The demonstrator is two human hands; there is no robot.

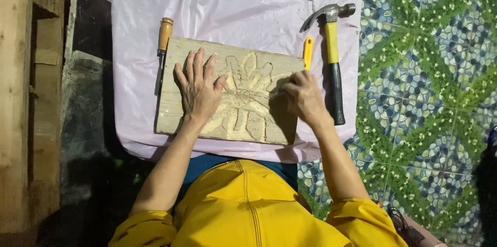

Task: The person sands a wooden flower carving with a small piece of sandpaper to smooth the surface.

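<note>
Overhead view of a carved wooden board [228,91] laid flat on a worktop [233,3] covered with pale pink plastic sheeting. A flower with long petals is cut in relief into the middle of the board, and the cut surfaces are seen paler than the weathered face around them.

The left hand [198,89] is laid palm down on the left half of the board, its fingers [189,67] spread wide and flat against the wood, with the thumb directed toward the flower's centre; nothing is gripped. The right hand [302,97] is placed at the right edge of the board, its fingers [288,89] curled loosely inward over the outer petals. Whether anything is enclosed in it cannot be told, since the palm is turned away from the camera.

A chisel with an orange wooden handle [162,50] is seen just beside the left edge of the board, parallel to that edge. A slim yellow tool [308,53] is seen at the board's upper right corner, its lower end hidden behind the right hand. A claw hammer [334,60] with a yellow and black handle lies to the right of the board, head away from the person. Yellow sleeves [357,216] and a blue garment are visible below the board. A patterned tiled floor [429,81] extends to the right of the board, and timber planks [23,97] stand well to its left.
</note>
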